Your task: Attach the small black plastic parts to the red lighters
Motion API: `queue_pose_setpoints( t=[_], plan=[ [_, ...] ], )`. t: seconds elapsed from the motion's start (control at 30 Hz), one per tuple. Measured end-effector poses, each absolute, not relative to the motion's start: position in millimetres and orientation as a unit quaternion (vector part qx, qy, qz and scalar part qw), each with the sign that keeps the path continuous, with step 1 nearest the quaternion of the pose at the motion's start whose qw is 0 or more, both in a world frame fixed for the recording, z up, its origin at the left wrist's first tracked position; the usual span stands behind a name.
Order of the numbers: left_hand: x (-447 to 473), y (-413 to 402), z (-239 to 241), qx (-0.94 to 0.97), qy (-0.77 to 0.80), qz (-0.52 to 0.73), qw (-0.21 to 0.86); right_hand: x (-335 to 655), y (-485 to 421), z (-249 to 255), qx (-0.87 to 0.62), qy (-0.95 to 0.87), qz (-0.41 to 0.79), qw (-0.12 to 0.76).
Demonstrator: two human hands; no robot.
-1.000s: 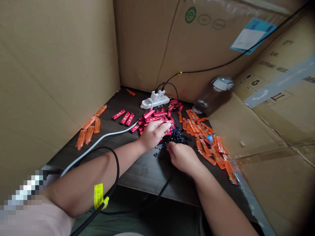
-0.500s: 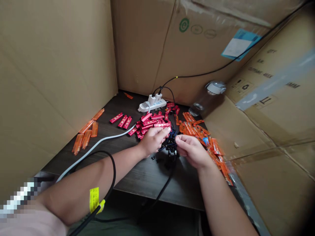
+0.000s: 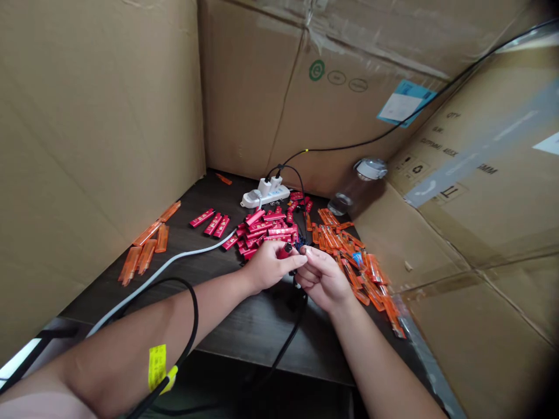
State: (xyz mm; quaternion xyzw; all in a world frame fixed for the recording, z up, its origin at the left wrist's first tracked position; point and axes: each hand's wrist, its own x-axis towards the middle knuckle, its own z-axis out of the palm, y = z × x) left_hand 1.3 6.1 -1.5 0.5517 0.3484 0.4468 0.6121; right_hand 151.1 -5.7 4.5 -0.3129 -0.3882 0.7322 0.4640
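Note:
My left hand (image 3: 273,266) is closed around a red lighter (image 3: 285,251), whose dark end points up between thumb and fingers. My right hand (image 3: 324,276) meets it, thumb and forefinger pinched together close to that end; whatever they hold is too small to make out. Just behind both hands lies a heap of red lighters (image 3: 262,228). Small dark blue and black parts (image 3: 301,237) show partly beyond the fingertips, mostly covered by the hands.
Orange translucent lighter bodies (image 3: 345,241) spread along the right, with several more orange pieces (image 3: 146,254) at left. A white power strip (image 3: 265,196) and a clear bottle (image 3: 345,195) stand at the back. Cardboard walls (image 3: 244,87) enclose the table; a black cable (image 3: 195,308) crosses my left forearm.
My hands have come together, the right moving left from the dark parts to the left hand. The left hand has turned, and a red lighter's dark end now shows in it.

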Motion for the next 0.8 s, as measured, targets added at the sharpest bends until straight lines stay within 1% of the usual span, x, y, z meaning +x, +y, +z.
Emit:
queue_pose_setpoints(
  t=[0.3,0.47,0.57,0.7,0.8],
  plan=[
    [0,7,0,0.573,0.337,0.461,0.588,147,-8,3,-0.32,-0.399,0.725,0.462],
    [-4,7,5,0.626,0.339,0.452,0.538,150,-11,6,-0.329,-0.425,0.708,0.459],
    [-6,8,5,0.652,0.346,0.446,0.507,153,-12,8,-0.346,-0.449,0.669,0.481],
    [-7,8,3,0.673,0.339,0.435,0.493,156,-13,8,-0.387,-0.489,0.598,0.503],
    [-7,7,2,0.687,0.329,0.433,0.481,159,-12,7,-0.4,-0.495,0.581,0.507]
  ],
)
